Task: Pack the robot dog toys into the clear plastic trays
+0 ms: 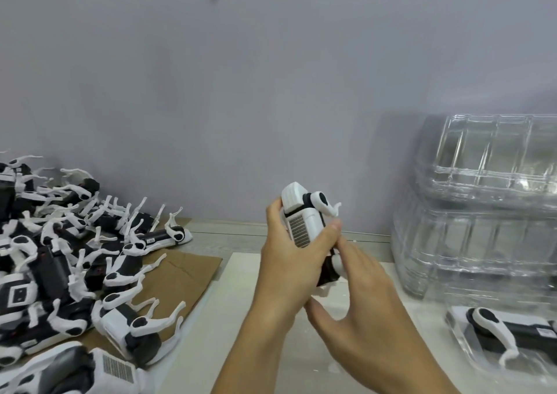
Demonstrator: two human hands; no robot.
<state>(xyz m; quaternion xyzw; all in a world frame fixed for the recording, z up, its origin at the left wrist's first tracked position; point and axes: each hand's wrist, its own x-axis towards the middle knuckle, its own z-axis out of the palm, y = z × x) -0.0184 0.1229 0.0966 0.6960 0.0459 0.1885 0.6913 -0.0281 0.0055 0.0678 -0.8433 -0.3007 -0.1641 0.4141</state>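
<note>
Toy pile (75,261) left; tray stack (488,206) right; table (241,318) beneath.

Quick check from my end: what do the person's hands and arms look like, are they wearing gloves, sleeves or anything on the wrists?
Both hands, left and right, are bare: no gloves, rings, watch or wristbands show. The forearms are uncovered to the frame's bottom edge, with no sleeves in view.
</note>
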